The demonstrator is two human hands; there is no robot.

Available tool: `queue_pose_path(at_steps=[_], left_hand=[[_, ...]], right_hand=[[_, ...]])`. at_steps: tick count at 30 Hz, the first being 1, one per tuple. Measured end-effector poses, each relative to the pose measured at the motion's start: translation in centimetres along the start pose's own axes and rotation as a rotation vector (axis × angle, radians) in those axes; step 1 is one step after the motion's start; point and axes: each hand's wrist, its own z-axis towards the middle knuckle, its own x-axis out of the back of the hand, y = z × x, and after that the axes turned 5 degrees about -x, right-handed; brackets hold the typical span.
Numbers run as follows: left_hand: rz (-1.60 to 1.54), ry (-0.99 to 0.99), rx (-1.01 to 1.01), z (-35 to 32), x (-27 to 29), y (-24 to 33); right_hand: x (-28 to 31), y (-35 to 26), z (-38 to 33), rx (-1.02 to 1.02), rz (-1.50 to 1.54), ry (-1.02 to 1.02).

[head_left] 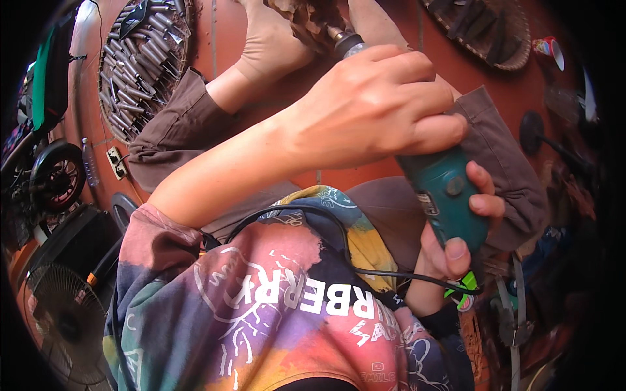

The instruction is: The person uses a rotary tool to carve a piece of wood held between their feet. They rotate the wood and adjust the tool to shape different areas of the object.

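From where I stand, one person sits on the red-brown tiled floor (345, 174), both hands closed on a single teal power tool (450, 186) held slantwise above the lap. The left hand (372, 101) lies over its front half, fingers curled firmly around it; the right hand (438, 257) grasps the rear end from below, with two fingertips and one thumb showing. The tool's one narrow metal tip (334, 31) points at one brown, ragged-edged piece (313, 16) between two feet (274, 42); whether they touch, I can't tell. One black cord (404, 275) loops across the multicoloured shirt (274, 260), and one bright green object (463, 292) sits just beside the right wrist. Two woven trays rest on the floor: the left tray (190, 52) carries dozens of slim metal pieces (143, 62), too heaped to count, and the right tray (502, 67) several dark pieces (482, 29), their number uncertain. Near that one stands one red-and-white cup (549, 53), tipped over. On the left I count one clear bottle (89, 163), one white power strip (116, 162), one black wheel (57, 176) and one fan (65, 306).
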Motion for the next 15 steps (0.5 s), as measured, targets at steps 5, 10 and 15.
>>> queue_pose_path(at_steps=[5, 10, 15], left_hand=[[-0.082, -0.099, -0.102, -0.8, 1.7, -0.6], [-0.171, -0.098, -0.223, -1.7, 2.6, -1.8], [-0.269, -0.075, -0.332, -2.3, 3.2, -2.7]], right_hand=[[-1.7, -0.3, -2.3, -0.008, -0.074, 0.001], [-4.0, 0.3, -3.7, 0.064, -0.144, -0.023], [-6.6, 0.1, -5.1, 0.084, -0.184, 0.005]])
